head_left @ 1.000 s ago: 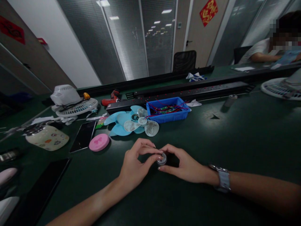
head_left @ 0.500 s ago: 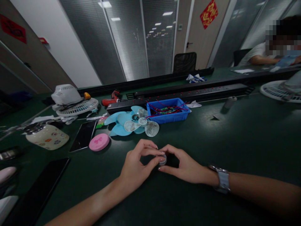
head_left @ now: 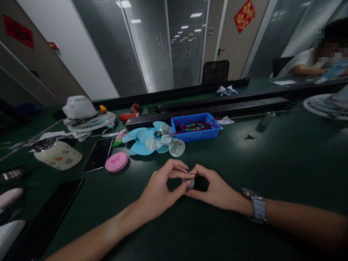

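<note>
A small round grey part point(head_left: 191, 184), its kind not clear, is at the middle of the table under my fingertips. My left hand point(head_left: 159, 186) pinches it between thumb and fingers from the left. My right hand point(head_left: 217, 188), with a watch on its wrist, curls thumb and index finger around the part from the right. The fingers hide much of it. Beyond my hands lie light blue fan blades point(head_left: 140, 139) and a greyish clear propeller point(head_left: 176, 147). Beside them stands a blue bin point(head_left: 197, 136) with wired green circuit boards inside.
To the left are a pink round case point(head_left: 116, 162), a phone point(head_left: 99, 154), a cream flask point(head_left: 58, 156) and a white fan part point(head_left: 80, 108). A red power drill point(head_left: 130, 113) lies behind. A grey cylinder point(head_left: 268, 118) stands right. Another person point(head_left: 304, 67) sits at far right.
The view has shifted slightly. Both hands stay around the small round part, with only tiny finger movement.
</note>
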Tool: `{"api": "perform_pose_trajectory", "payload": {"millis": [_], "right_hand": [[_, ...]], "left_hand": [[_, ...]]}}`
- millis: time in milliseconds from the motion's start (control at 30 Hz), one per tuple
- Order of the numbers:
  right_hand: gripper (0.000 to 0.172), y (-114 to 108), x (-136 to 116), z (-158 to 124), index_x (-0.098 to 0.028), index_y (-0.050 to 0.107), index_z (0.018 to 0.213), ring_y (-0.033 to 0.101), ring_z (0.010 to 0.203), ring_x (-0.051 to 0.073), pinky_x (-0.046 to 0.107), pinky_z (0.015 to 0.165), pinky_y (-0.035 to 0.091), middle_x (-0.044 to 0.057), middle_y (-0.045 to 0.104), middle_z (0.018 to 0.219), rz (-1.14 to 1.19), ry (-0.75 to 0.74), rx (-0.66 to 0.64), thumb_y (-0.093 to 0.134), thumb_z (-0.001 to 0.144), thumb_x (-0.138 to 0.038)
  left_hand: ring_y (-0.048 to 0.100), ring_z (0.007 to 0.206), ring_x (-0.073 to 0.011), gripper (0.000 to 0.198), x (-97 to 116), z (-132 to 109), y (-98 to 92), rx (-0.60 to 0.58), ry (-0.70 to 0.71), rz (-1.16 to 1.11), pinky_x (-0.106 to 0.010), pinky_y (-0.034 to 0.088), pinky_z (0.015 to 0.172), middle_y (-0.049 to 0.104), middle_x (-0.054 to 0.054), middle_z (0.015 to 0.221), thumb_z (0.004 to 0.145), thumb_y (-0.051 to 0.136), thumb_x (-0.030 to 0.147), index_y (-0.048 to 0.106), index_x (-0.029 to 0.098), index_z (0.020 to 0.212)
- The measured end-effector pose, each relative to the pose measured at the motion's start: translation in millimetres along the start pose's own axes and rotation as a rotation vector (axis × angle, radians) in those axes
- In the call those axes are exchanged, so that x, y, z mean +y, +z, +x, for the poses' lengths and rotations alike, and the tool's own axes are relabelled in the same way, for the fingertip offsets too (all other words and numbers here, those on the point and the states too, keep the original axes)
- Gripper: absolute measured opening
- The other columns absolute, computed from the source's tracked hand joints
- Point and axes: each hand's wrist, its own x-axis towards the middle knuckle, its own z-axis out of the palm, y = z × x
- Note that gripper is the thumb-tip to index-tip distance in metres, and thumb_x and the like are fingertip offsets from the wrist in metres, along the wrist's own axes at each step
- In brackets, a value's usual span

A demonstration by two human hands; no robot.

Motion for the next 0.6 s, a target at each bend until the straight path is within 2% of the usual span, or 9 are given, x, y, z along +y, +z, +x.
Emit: {"api": "perform_pose_trajectory", "payload": {"millis": [300,500,600], "right_hand": [[0.03,-0.6,2.2,-0.3,-0.018,0.058,0.088,0.06,0.081,0.015,0.027,0.071,0.045,0.0,0.063,0.086,-0.033,-0.041,-0.024,0.074,0.076,-0.04],[0.031,-1.1,3.9,0.0,-0.018,0.058,0.088,0.06,0.081,0.014,0.026,0.071,0.045,-0.001,0.062,0.086,-0.016,-0.047,-0.039,0.075,0.076,-0.04],[0.029,-0.9,3.6,-0.7,-0.018,0.056,0.087,0.059,0.078,0.013,0.025,0.069,0.044,-0.002,0.06,0.083,-0.029,-0.048,-0.036,0.074,0.077,-0.039]], "left_hand": [[0.069,0.07,-0.0128,0.029,-0.7,-2.4,6.2,0.11,-0.055,0.007,-0.024,0.052,0.069,0.068,0.003,0.077,0.075,0.075,0.022,0.053,0.019,0.094],[0.069,0.068,-0.0126,0.027,-2.4,-4.3,7.9,0.136,-0.056,-0.012,-0.023,0.052,0.065,0.067,0.004,0.075,0.076,0.074,0.023,0.053,0.02,0.092],[0.07,0.072,-0.0127,0.026,-3.7,-5.5,7.7,0.11,-0.042,-0.016,-0.023,0.052,0.069,0.069,0.004,0.077,0.078,0.072,0.022,0.052,0.02,0.094]]}}
